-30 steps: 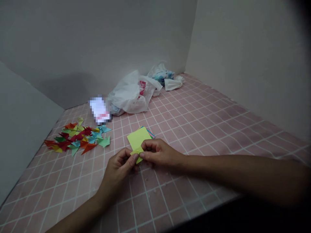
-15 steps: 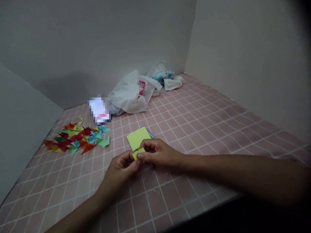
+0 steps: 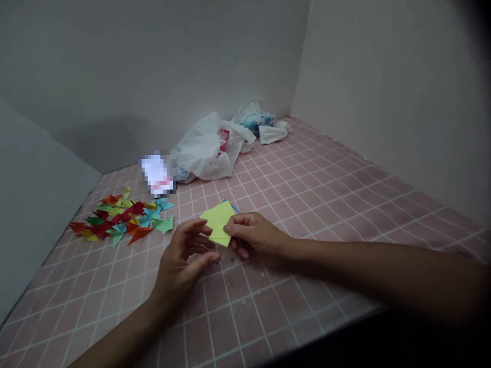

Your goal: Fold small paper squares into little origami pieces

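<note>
My right hand (image 3: 251, 236) is closed, pinching a small folded yellow-green paper piece (image 3: 221, 237) between thumb and fingers. The piece lies just at the near edge of a small stack of coloured paper squares (image 3: 217, 213) with a yellow-green sheet on top. My left hand (image 3: 183, 258) hovers just left of and below the piece with its fingers apart and curled, holding nothing. Both hands are low over the pink tiled tabletop (image 3: 307, 189).
A pile of several folded paper pieces (image 3: 123, 217) in red, green, blue and yellow lies at the left. Behind are a blurred white item (image 3: 157, 174), a white plastic bag (image 3: 207, 148) and a blue-white pack (image 3: 255, 121). Grey walls close the left, back and right.
My left hand has let go of the folded piece and opened, drawing back slightly. My right hand has carried the piece a little up towards the paper stack.
</note>
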Available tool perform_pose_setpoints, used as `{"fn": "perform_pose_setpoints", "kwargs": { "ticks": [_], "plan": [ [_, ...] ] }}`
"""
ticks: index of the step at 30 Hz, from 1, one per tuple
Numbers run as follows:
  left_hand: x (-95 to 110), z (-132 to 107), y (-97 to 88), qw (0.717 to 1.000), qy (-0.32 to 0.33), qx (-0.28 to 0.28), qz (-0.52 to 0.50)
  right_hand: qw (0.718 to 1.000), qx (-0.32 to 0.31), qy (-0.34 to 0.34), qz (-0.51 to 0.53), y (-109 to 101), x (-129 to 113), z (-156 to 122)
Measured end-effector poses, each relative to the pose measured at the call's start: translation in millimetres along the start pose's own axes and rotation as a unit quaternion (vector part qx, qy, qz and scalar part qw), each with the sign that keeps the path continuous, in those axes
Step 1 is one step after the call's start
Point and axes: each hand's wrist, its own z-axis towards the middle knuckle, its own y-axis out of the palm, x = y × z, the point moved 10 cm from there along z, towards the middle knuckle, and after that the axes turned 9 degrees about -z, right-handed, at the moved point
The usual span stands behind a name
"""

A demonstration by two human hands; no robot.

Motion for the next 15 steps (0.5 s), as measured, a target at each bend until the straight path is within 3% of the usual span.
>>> {"fn": "perform_pose_setpoints", "kwargs": {
  "ticks": [3, 6, 9, 12, 15],
  "plan": [
    [31.1, -2.7, 5.4, 0.977, 0.157, -0.023, 0.140, 0.996, -0.032, 0.060, 0.053, 7.5, 11.4, -2.0],
    [41.7, -7.6, 8.1, 0.960, 0.198, -0.030, 0.196, 0.995, -0.069, 0.065, 0.014, 15.0, 12.0, -5.7],
    [31.2, -5.7, -0.9, 0.980, 0.119, 0.002, 0.159, 0.993, -0.037, -0.050, -0.100, 8.5, -11.1, -7.6],
    [9.8, -4.5, -4.0, 0.996, 0.001, 0.020, 0.083, 0.968, -0.035, -0.159, -0.192, 12.2, -30.5, -13.2],
    [-4.5, -5.5, 1.5, 0.997, -0.073, 0.018, -0.006, 0.971, -0.032, -0.148, -0.184, 11.9, -25.1, -11.7]
  ]
}}
